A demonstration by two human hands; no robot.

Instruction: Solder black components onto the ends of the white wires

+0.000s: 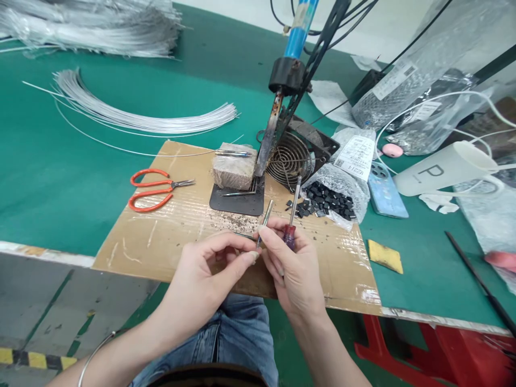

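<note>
Over the cardboard sheet [133, 247], my right hand [298, 269] is closed round a screwdriver [296, 201], its shaft pointing up and its red-purple handle in my fingers. That hand's thumb and forefinger also grip a slim metal tube [267, 210], tilted upward. Close beside it, my left hand [209, 269] is closed in a pinch at the tube's lower end; what exactly sits between those fingertips is partly hidden. Just beyond my hands, a worn block [234, 172] on a black plate [237, 206] carries metal tubes [233, 153] and a thin white wire.
A soldering iron [271, 129] slants down to the block, before a fan [290, 161]. Orange-handled scissors [151, 191] lie left. A bag spills small black parts [328, 199] at right, near a phone [387, 193], white mug [447, 166] and yellow sponge [385, 256]. Bundled wires [153, 121] lie behind.
</note>
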